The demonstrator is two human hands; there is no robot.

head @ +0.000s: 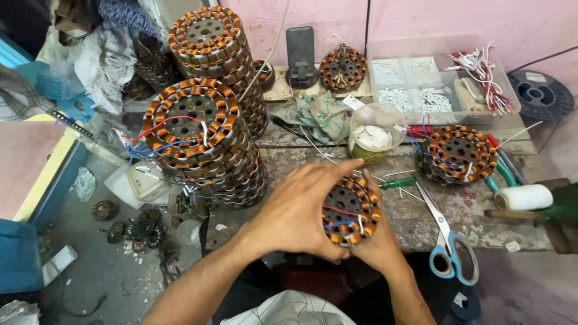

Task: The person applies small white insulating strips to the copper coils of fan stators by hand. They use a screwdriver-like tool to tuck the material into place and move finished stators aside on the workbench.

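Both of my hands hold one round motor stator [351,209] wound with copper coils, with red, blue and white wires across its face. My left hand [298,210] wraps its left side, thumb over the top edge. Under the stator's lower right, my right hand [376,247] cups it, mostly hidden. The stator is held above the near edge of the worn workbench [421,225].
Two tall stacks of similar stators [198,129] stand at the left. Another stator [459,153] lies at the right beside scissors [445,244], a green screwdriver [398,183], a white thread spool [524,197], a plastic cup [373,135] and a clear parts box [433,78].
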